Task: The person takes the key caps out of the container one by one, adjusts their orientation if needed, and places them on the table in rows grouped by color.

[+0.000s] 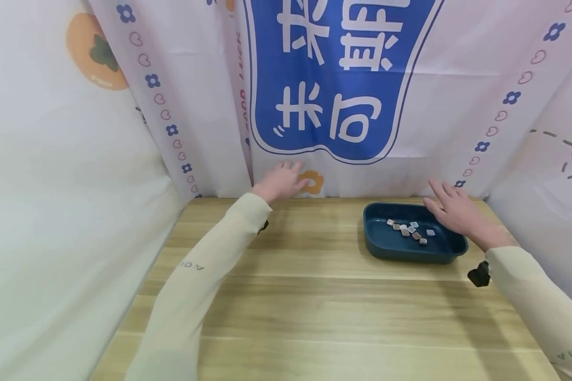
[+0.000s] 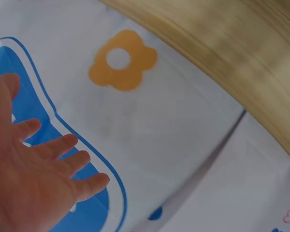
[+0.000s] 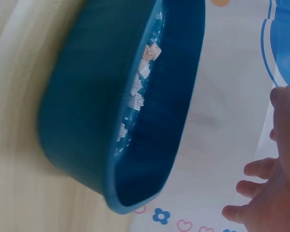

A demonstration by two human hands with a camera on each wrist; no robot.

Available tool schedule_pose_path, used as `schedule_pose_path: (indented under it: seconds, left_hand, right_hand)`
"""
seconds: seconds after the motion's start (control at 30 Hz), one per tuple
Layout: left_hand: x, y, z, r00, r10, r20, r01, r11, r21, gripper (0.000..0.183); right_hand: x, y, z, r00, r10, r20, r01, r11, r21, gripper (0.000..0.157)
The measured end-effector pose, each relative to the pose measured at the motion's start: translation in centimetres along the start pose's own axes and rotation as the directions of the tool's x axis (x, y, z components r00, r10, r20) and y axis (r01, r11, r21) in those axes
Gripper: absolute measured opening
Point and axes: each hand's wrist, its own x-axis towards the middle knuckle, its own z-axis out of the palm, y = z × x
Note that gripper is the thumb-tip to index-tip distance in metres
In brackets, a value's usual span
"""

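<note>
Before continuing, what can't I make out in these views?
- Head: markings on small cubes, too small.
- Head: top of blue panel, cut off by upper edge.
- Right wrist: floor of tray, partly hidden by its wall.
- Left wrist: part of left hand, cut off by left edge.

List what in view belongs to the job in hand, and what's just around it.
Likely the job, being nearest the right grip:
dark teal tray
small square blocks inside it

Just surroundings:
wooden tabletop
printed cloth behind
black device at the right wrist
</note>
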Motion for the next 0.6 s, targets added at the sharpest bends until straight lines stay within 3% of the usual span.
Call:
schedule_pose_path:
  seconds: [0.4,0.6]
  left_hand:
    - [0.2,4.0,0.5,0.993,0.1,-0.069,-0.104,0.993,-0.06,0.064]
    - [0.5,5.4,1.5,0.991,0.122,-0.048,-0.127,0.987,-0.103,0.062]
  right_hand:
    - [-0.8,1.5,2.2,0.995,-0.029,-0.096,0.031,0.999,0.023,0.07]
    - [-1.0,2.0,3.1,0.995,-0.002,-0.103,0.007,0.999,0.049,0.069]
